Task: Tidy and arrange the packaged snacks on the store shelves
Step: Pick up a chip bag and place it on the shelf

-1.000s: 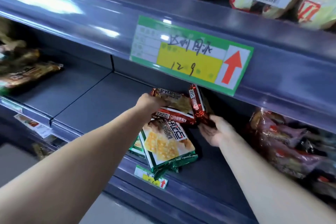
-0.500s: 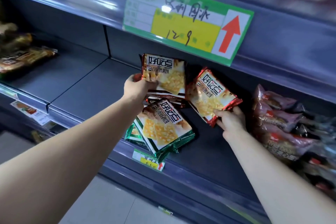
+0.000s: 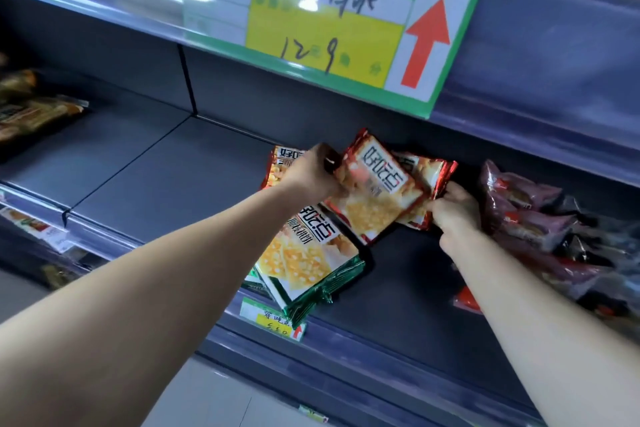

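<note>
Left hand (image 3: 311, 177) and right hand (image 3: 453, 211) both grip the red packs (image 3: 377, 191) mid-shelf (image 3: 173, 184), not yet stacked. Green packs (image 3: 311, 263) overhang the front, skewed. Most work remains.

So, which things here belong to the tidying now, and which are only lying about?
In the job: left hand and right hand, both gripping the red cracker packs; green cracker packs at the shelf front.
Lying about: dark red bags at right, brown packs at far left, price card.
</note>
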The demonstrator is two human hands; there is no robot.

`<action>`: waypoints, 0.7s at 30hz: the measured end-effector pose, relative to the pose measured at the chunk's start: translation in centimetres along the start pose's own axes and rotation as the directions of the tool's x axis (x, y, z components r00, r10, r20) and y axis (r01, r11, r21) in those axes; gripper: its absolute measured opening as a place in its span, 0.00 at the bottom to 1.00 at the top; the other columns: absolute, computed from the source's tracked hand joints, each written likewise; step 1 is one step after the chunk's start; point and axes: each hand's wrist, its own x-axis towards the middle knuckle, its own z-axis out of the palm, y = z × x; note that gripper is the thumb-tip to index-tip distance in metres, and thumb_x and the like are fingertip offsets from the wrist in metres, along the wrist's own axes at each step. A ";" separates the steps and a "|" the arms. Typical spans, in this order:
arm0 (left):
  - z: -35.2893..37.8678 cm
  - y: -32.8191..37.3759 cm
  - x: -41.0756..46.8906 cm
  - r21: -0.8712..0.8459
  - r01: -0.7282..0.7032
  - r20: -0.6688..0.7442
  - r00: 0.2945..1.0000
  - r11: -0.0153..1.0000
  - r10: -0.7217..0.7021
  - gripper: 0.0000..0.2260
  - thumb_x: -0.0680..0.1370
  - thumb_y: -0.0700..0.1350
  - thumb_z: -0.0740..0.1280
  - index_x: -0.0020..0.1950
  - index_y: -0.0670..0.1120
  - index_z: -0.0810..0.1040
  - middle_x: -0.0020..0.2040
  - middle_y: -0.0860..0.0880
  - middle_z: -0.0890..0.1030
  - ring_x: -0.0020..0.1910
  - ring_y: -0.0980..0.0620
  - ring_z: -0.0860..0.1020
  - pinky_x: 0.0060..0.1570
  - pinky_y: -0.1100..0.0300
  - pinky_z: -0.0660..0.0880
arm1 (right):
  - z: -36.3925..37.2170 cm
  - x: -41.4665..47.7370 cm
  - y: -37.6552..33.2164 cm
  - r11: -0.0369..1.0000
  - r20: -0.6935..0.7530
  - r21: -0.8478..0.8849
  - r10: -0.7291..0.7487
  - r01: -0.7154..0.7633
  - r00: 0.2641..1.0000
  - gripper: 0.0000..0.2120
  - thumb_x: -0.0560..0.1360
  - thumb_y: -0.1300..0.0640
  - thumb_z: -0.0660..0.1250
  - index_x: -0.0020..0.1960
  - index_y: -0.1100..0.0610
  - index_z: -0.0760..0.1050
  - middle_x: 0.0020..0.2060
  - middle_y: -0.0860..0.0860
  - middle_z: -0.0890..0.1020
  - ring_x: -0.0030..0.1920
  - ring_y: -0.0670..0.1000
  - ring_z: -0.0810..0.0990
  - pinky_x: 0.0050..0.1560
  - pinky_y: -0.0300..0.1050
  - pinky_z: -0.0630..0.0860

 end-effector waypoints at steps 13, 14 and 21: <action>2.4 0.4 1.1 0.422 0.006 0.060 0.998 0.907 -0.035 0.19 0.76 0.44 0.66 0.65 0.41 0.68 0.57 0.42 0.76 0.56 0.43 0.75 0.55 0.54 0.73 | -0.3 -3.5 -0.9 0.999 0.241 0.035 0.025 -0.035 0.970 0.14 0.62 0.54 0.78 0.43 0.51 0.75 0.48 0.49 0.82 0.51 0.50 0.79 0.54 0.41 0.74; 2.5 0.4 1.1 0.421 0.001 0.063 0.998 0.907 -0.031 0.16 0.76 0.43 0.66 0.62 0.41 0.69 0.56 0.42 0.76 0.56 0.42 0.75 0.54 0.54 0.74 | -0.2 -3.8 -0.9 1.000 0.280 -0.028 -0.006 0.014 0.960 0.14 0.64 0.57 0.78 0.41 0.51 0.73 0.44 0.47 0.81 0.48 0.47 0.79 0.50 0.36 0.74; 0.3 -1.6 2.5 0.514 0.066 -0.151 0.988 0.855 0.015 0.28 0.72 0.58 0.68 0.70 0.52 0.69 0.68 0.45 0.70 0.70 0.43 0.65 0.69 0.46 0.61 | 0.9 -4.2 -1.1 0.918 0.172 -0.385 -0.028 0.093 0.985 0.19 0.68 0.54 0.76 0.38 0.54 0.63 0.56 0.59 0.78 0.57 0.58 0.76 0.59 0.51 0.73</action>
